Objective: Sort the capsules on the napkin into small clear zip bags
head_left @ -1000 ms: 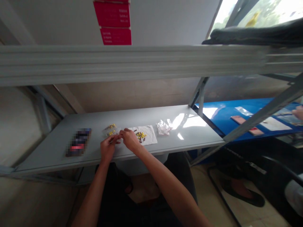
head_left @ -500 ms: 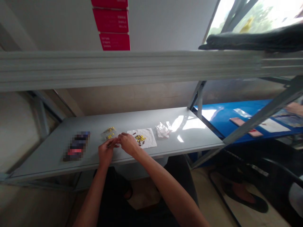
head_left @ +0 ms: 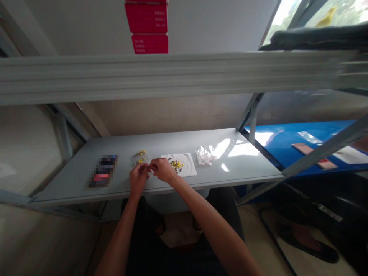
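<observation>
My left hand [head_left: 138, 177] and my right hand [head_left: 161, 169] meet over the front of the grey shelf, their fingertips pinched close together. Whatever sits between the fingers is too small to make out. Just right of my right hand lies a white cloth or paper [head_left: 188, 165], with a pile of small yellow and dark brown pieces [head_left: 176, 165] on it. Behind my left hand is a clear plastic bag [head_left: 134, 159] with yellow pieces [head_left: 140, 152] on or in it.
A crumpled clear bag [head_left: 204, 156] lies right of the cloth. A blurred-out phone-like object [head_left: 103, 171] is at the left. An upper shelf beam [head_left: 172, 76] crosses above, with red boxes [head_left: 149, 44] behind it. To the right stands a blue table [head_left: 276, 134] with a pink phone [head_left: 313, 155].
The view has shifted, so the shelf and its contents appear farther right. My hands stay together near the bag, fingers slightly rearranged.
</observation>
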Available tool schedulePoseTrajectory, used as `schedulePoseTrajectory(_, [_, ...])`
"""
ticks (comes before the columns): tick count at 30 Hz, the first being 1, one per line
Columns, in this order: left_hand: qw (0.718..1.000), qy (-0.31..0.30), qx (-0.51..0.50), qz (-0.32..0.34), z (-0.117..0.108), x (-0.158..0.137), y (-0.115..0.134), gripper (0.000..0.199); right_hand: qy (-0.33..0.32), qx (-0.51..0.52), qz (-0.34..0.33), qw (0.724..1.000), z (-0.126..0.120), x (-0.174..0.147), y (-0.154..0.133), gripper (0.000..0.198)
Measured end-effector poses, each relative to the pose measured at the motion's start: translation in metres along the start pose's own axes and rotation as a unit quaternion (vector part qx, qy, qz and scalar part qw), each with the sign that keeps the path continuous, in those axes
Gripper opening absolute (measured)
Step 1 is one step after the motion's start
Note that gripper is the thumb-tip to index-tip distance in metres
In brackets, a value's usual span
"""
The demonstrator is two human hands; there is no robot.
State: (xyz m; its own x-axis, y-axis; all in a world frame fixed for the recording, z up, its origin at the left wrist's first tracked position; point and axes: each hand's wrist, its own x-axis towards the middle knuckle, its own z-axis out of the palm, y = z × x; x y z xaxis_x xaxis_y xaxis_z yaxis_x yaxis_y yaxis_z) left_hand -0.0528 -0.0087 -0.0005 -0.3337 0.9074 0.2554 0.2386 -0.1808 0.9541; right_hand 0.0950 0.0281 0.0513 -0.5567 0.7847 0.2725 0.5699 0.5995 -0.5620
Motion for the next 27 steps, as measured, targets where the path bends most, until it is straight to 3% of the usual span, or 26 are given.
schedulePoseTrajectory(11, [0.973, -0.007, 0.202, 0.109, 0.003, -0.009, 0.012, 0.028, 0.011, -0.050, 0.038, 0.998, 0.001, -0.004, -0.003, 0.022])
schedulePoseTrajectory(21, [0.958, -0.003, 0.246, 0.148, 0.010, -0.016, 0.014, 0.020, 0.058, -0.070, 0.084, 0.992, -0.007, -0.005, 0.011, 0.018])
schedulePoseTrajectory(24, [0.968, -0.002, 0.207, 0.142, 0.007, -0.019, 0.016, 0.022, 0.044, -0.033, 0.066, 0.996, -0.004, -0.007, 0.010, 0.013])
schedulePoseTrajectory(27, [0.980, -0.009, 0.161, 0.115, 0.003, -0.022, 0.016, 0.025, 0.033, 0.019, 0.041, 0.998, -0.003, -0.007, 0.008, 0.024])
